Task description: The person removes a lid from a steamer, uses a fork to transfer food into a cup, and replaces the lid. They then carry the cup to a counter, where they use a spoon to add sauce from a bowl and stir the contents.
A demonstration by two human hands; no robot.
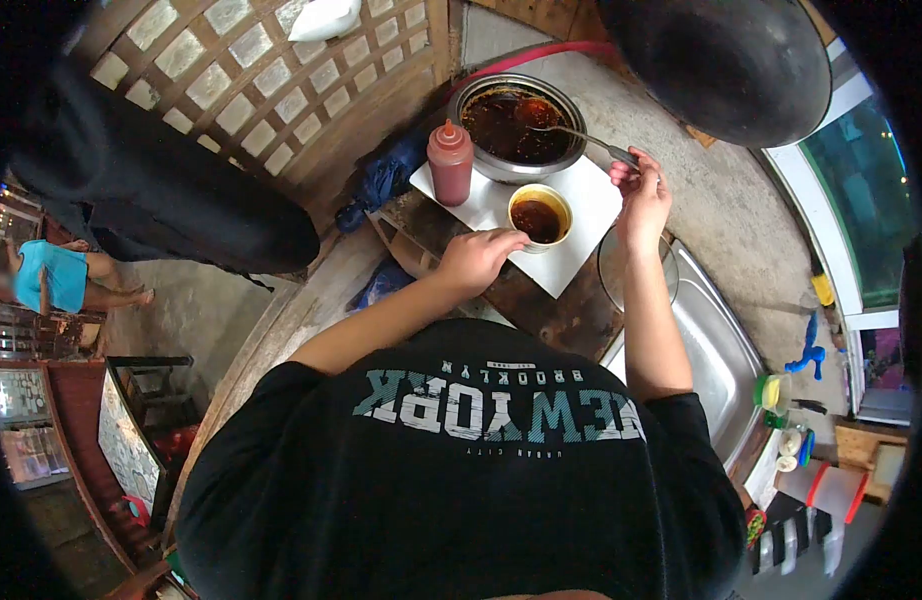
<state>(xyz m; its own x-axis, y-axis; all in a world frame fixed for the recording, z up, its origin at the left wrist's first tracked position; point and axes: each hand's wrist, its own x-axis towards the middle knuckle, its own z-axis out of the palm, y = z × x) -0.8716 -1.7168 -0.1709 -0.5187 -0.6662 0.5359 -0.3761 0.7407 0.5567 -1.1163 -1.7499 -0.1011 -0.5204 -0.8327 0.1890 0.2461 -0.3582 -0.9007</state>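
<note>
My right hand [642,200] is closed around the handle of a metal spoon [581,134]. The spoon's bowl end dips into dark, oily sauce in a round metal pot [573,152]. Nearer to me stands a small white cup [541,249], partly filled with similar dark sauce. At the cup's left side, my left hand [481,262] holds its edge with the fingertips. A red squeeze bottle [450,170] stands upright to the left of the cup, close to the pot.
Beneath the bottle and cup lies a white sheet [581,240] on a dark wooden board. A clear round lid [663,270] and a steel sink [716,340] are at the right. Above hangs a large dark wok [721,60]. Another person [56,275] is far left.
</note>
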